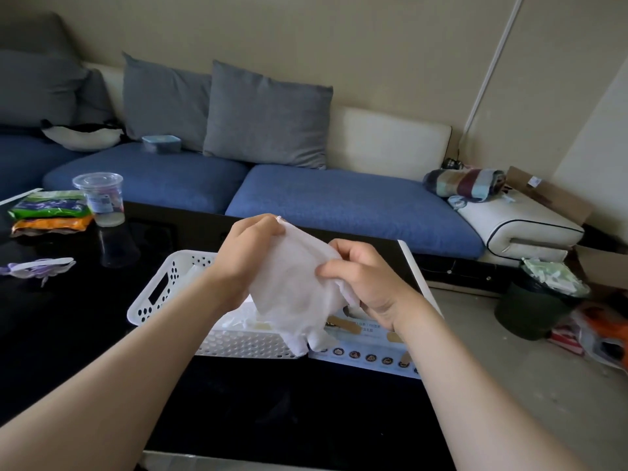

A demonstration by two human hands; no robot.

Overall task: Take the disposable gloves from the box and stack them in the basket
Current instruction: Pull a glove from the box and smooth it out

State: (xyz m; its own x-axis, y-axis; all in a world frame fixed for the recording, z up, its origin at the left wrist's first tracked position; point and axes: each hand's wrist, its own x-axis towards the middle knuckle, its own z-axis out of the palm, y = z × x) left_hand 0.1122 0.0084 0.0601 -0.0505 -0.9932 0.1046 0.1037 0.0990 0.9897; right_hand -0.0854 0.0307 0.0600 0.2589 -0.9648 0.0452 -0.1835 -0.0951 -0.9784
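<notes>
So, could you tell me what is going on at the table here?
A person holds one thin disposable glove up over the white basket: the left hand pinches its upper edge, the right hand grips its side. Some gloves already lie in the basket, and the glove box sits beside it on the black table.

Readable text: none. Box (367, 360) below my right hand (368, 283): small print and round icons, too blurred. Cup (100, 198) far left of my left hand (248, 256): sticker label, illegible.
</notes>
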